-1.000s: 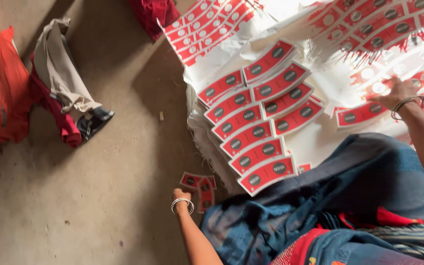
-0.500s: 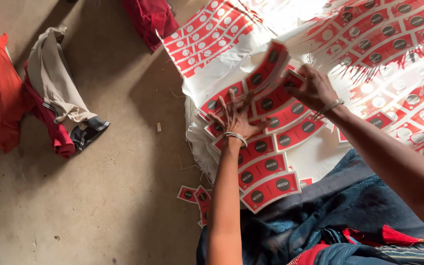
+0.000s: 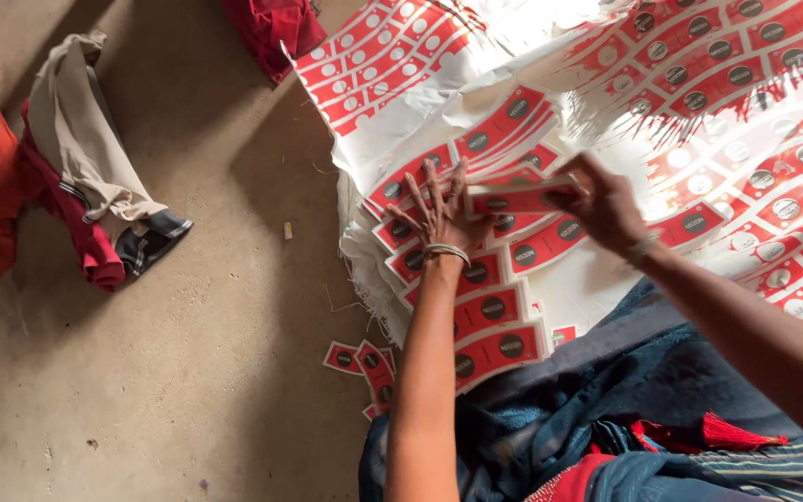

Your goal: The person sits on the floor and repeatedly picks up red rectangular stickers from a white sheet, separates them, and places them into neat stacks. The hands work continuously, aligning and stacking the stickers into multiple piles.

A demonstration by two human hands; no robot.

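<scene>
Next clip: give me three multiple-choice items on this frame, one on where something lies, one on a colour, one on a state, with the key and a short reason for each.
1. Where does the heap of beige and red cloth lie?
A. On the bare floor, left of the labels
B. On the person's lap
C. On top of the labels

2. What colour are the flat rectangular paper labels?
A. Green with yellow stripes
B. Red with a dark round mark
C. Plain black

3. What is the right hand doing?
A. Resting on the floor
B. Holding the cloth heap
C. Gripping a small stack of labels

Key: 1 A, the heap sits on concrete away from the white sheet. 2 B, red with dark discs. 3 C, its fingers close on the stack, while the left hand lies spread on the labels.
</scene>
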